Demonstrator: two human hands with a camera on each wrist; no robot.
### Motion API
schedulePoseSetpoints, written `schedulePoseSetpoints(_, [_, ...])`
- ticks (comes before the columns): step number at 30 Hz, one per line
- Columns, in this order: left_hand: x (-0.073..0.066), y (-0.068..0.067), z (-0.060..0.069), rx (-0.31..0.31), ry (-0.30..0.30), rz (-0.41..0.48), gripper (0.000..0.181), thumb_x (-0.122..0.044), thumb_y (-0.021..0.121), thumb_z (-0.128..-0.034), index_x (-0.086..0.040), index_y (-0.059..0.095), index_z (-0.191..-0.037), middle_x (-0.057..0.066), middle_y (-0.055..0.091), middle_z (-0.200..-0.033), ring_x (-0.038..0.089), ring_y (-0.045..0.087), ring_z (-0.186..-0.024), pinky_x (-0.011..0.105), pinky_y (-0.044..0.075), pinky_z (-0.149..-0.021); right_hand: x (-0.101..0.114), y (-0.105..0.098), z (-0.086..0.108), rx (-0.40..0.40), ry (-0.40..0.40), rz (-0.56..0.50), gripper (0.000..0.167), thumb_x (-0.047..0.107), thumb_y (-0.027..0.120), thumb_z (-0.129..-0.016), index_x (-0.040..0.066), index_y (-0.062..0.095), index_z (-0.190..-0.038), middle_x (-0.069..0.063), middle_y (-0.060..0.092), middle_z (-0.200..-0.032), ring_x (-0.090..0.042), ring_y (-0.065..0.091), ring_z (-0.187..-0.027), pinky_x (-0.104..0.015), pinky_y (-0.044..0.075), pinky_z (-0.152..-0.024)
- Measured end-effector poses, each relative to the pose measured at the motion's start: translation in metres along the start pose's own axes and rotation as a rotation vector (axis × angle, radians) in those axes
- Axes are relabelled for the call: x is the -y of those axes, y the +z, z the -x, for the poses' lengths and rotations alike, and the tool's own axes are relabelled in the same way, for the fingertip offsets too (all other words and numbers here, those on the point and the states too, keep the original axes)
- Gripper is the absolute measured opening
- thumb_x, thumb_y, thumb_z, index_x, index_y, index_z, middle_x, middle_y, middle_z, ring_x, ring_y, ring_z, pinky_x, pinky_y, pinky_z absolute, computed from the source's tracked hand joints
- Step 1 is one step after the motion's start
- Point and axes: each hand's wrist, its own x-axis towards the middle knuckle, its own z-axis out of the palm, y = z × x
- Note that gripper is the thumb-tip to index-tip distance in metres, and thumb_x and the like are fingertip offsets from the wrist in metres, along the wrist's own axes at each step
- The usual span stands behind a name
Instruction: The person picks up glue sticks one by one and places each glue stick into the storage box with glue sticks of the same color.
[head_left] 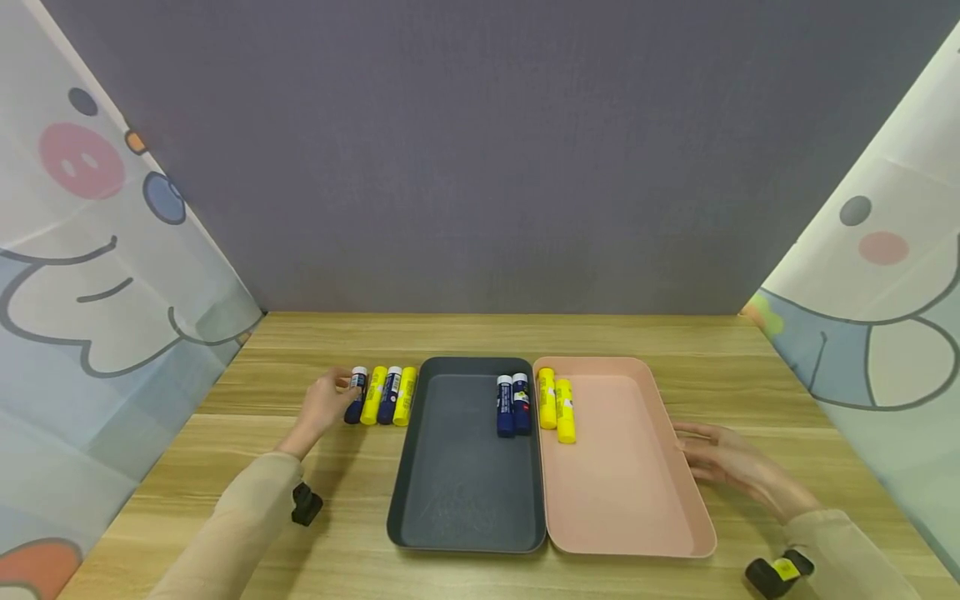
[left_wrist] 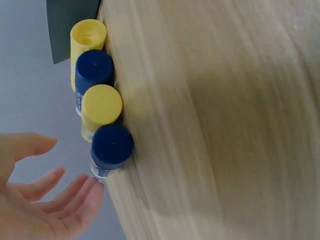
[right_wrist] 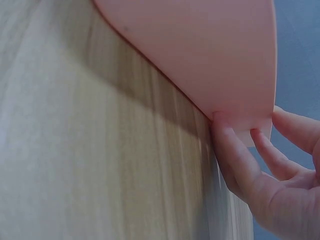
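Two blue and two yellow glue sticks lie in a row left of the grey tray [head_left: 465, 500]. My left hand [head_left: 324, 407] is at the outermost blue stick [head_left: 357, 395]; in the left wrist view the hand [left_wrist: 50, 200] has its fingers relaxed beside that blue stick [left_wrist: 112, 146], not closed round it. My right hand [head_left: 731, 462] rests its fingertips against the right wall of the pink tray [head_left: 622, 500], and the right wrist view shows the hand [right_wrist: 280, 175] touching the pink wall [right_wrist: 200, 60] with extended fingers.
In the grey tray's upper right lie two blue sticks [head_left: 505, 407] [head_left: 521, 405]. Two yellow sticks [head_left: 547, 400] [head_left: 566, 412] lie in the pink tray's upper left. The trays stand side by side on a wooden table [head_left: 360, 517], with a grey panel [head_left: 480, 167] behind.
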Motion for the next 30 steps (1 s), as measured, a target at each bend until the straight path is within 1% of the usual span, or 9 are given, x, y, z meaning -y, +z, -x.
schedulePoseSetpoints(8, [0.007, 0.004, -0.005, 0.045, -0.042, 0.016, 0.040, -0.010, 0.052, -0.0859, 0.013, 0.043, -0.116, 0.035, 0.050, -0.104, 0.042, 0.054, -0.091, 0.043, 0.048, -0.070, 0.001, 0.001, 0.000, 0.021, -0.013, -0.038, 0.048, 0.008, 0.042, -0.093, -0.012, 0.023, -0.132, 0.004, 0.059, -0.108, -0.013, 0.058, -0.098, -0.030, 0.047, -0.083])
schedulePoseSetpoints(12, [0.008, 0.006, -0.006, 0.047, -0.055, 0.014, 0.040, -0.010, 0.052, -0.0856, 0.014, 0.043, -0.116, 0.034, 0.051, -0.103, 0.041, 0.053, -0.091, 0.043, 0.048, -0.069, 0.001, 0.000, 0.001, 0.024, -0.014, -0.037, 0.049, 0.008, 0.043, -0.093, -0.013, 0.022, -0.132, 0.003, 0.059, -0.108, -0.013, 0.058, -0.098, -0.030, 0.047, -0.083])
schedulePoseSetpoints(20, [0.010, 0.009, -0.009, 0.033, -0.080, 0.018, 0.040, -0.008, 0.055, -0.0837, 0.016, 0.044, -0.114, 0.031, 0.055, -0.094, 0.035, 0.055, -0.081, 0.037, 0.048, -0.062, 0.000, 0.000, 0.001, 0.019, -0.010, -0.046, 0.045, 0.008, 0.042, -0.093, -0.008, 0.027, -0.132, 0.004, 0.059, -0.108, -0.013, 0.057, -0.098, -0.030, 0.047, -0.083])
schedulePoseSetpoints(23, [0.020, 0.013, -0.014, 0.027, -0.076, 0.038, 0.041, -0.010, 0.057, -0.0830, 0.015, 0.045, -0.113, 0.030, 0.056, -0.092, 0.034, 0.055, -0.079, 0.037, 0.048, -0.061, 0.000, 0.000, 0.001, 0.016, -0.007, -0.047, 0.045, 0.008, 0.042, -0.093, -0.007, 0.027, -0.132, 0.004, 0.059, -0.109, -0.013, 0.057, -0.099, -0.030, 0.047, -0.083])
schedulePoseSetpoints(24, [0.029, 0.017, -0.019, 0.009, -0.046, 0.059, 0.042, -0.014, 0.058, -0.0830, 0.014, 0.047, -0.112, 0.028, 0.057, -0.088, 0.031, 0.056, -0.076, 0.034, 0.048, -0.059, 0.000, 0.000, 0.001, 0.015, -0.007, -0.045, 0.045, 0.008, 0.042, -0.093, -0.007, 0.027, -0.132, 0.004, 0.059, -0.109, -0.013, 0.057, -0.098, -0.030, 0.047, -0.083])
schedulePoseSetpoints(26, [0.036, 0.021, -0.023, 0.003, -0.040, 0.065, 0.043, -0.016, 0.060, -0.0824, 0.013, 0.048, -0.111, 0.026, 0.057, -0.087, 0.029, 0.055, -0.074, 0.033, 0.047, -0.058, 0.000, 0.001, 0.001, 0.011, -0.006, -0.039, 0.045, 0.009, 0.042, -0.093, -0.008, 0.027, -0.132, 0.004, 0.059, -0.109, -0.013, 0.058, -0.098, -0.030, 0.047, -0.082])
schedulePoseSetpoints(27, [0.038, 0.022, -0.024, 0.000, -0.035, 0.065, 0.044, -0.017, 0.060, -0.0821, 0.013, 0.048, -0.111, 0.026, 0.057, -0.086, 0.028, 0.055, -0.072, 0.032, 0.047, -0.057, 0.000, 0.001, 0.001, 0.008, -0.004, -0.036, 0.046, 0.009, 0.043, -0.093, -0.009, 0.026, -0.132, 0.004, 0.059, -0.109, -0.013, 0.058, -0.098, -0.030, 0.047, -0.082])
schedulePoseSetpoints(29, [0.035, 0.022, -0.024, 0.005, -0.065, 0.061, 0.043, -0.016, 0.060, -0.0823, 0.012, 0.047, -0.113, 0.026, 0.057, -0.087, 0.028, 0.055, -0.074, 0.033, 0.047, -0.059, 0.000, 0.001, 0.001, 0.005, -0.004, -0.024, 0.048, 0.009, 0.042, -0.093, -0.011, 0.023, -0.133, 0.004, 0.058, -0.109, -0.013, 0.058, -0.098, -0.030, 0.047, -0.082])
schedulePoseSetpoints(30, [0.033, 0.022, -0.023, 0.007, -0.060, 0.055, 0.043, -0.015, 0.060, -0.0824, 0.013, 0.046, -0.113, 0.026, 0.057, -0.086, 0.029, 0.055, -0.074, 0.033, 0.047, -0.059, 0.000, 0.001, 0.001, 0.004, -0.004, -0.020, 0.049, 0.009, 0.042, -0.093, -0.012, 0.021, -0.133, 0.004, 0.058, -0.109, -0.013, 0.058, -0.098, -0.030, 0.047, -0.082])
